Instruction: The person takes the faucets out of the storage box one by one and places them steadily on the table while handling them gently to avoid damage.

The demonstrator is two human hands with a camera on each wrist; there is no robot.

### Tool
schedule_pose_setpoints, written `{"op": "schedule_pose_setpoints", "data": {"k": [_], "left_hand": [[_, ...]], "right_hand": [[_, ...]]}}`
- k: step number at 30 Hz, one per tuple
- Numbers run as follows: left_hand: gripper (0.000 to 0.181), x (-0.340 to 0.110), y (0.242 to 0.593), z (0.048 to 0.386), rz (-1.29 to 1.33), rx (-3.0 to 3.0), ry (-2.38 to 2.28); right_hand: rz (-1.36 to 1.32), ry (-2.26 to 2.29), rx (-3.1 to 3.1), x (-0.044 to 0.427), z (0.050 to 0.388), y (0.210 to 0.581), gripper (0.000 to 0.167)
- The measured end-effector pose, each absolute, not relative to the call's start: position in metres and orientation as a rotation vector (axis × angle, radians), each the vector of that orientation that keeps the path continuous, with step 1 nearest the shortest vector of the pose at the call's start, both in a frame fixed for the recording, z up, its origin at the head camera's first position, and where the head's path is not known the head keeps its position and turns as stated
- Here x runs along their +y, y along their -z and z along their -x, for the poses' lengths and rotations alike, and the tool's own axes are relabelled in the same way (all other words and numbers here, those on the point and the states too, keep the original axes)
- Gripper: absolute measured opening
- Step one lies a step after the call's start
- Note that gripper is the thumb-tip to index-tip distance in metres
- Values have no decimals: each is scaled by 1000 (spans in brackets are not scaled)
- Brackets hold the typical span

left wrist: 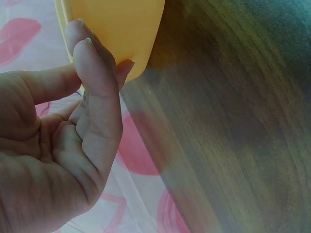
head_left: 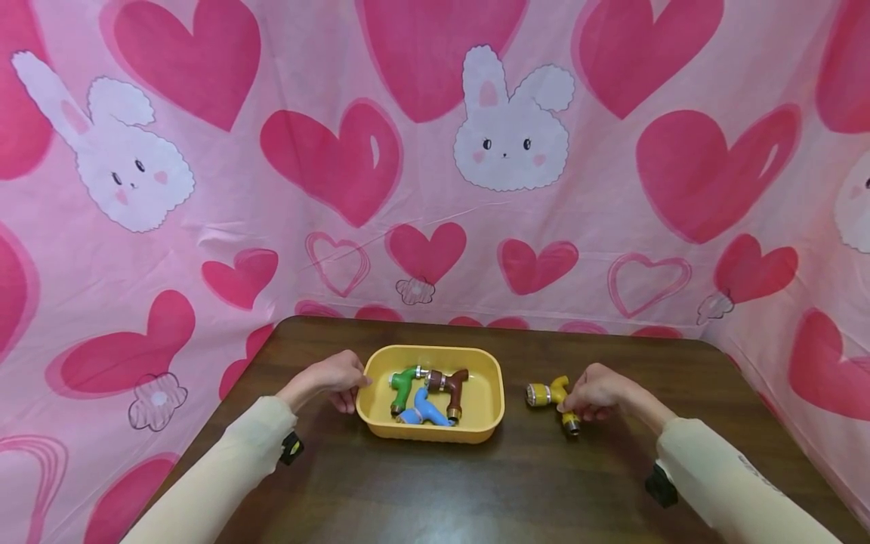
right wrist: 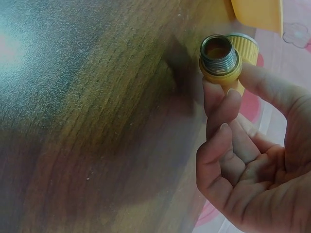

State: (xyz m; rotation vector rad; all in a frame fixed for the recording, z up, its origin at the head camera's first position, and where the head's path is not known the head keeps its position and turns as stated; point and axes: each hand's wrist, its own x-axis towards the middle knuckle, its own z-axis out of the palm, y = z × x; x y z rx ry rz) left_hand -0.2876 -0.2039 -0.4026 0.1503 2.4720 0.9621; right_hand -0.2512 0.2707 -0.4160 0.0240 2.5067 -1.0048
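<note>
A yellow plastic basin [head_left: 479,381] stands on the table, and my left hand [head_left: 336,380] pinches its left rim between thumb and fingers. The left wrist view shows those fingers against the basin wall [left wrist: 126,26]. Inside the basin lie a green tap [head_left: 402,391], a blue tap [head_left: 427,410] and a brown tap [head_left: 457,389], all with metal ends. To the right of the basin, my right hand [head_left: 601,391] pinches a yellow tap [head_left: 540,394]. Its threaded metal end [right wrist: 218,60] faces the right wrist camera, between thumb and fingers. Whether it touches the table I cannot tell.
The dark brown wooden table [head_left: 421,491] has rounded far corners. Behind it and at both sides hangs a pink cloth [head_left: 435,196] with hearts and rabbits. A dark wrist device [head_left: 661,485] sits under the right sleeve, another [head_left: 292,449] under the left.
</note>
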Motion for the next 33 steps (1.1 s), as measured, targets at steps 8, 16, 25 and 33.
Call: {"op": "schedule_pose_setpoints", "data": {"k": [8, 16, 25, 33], "left_hand": [[23, -204, 403, 288, -144, 2478, -948], [25, -204, 403, 288, -149, 2473, -953], [25, -204, 403, 287, -140, 2473, -955], [24, -203, 404, 288, -130, 2480, -957]], "right_hand": [[-55, 1002, 2513, 272, 252, 418, 28], [-59, 1002, 2509, 273, 252, 421, 29], [-44, 997, 2516, 274, 251, 423, 29], [-61, 975, 2523, 275, 251, 424, 30]]}}
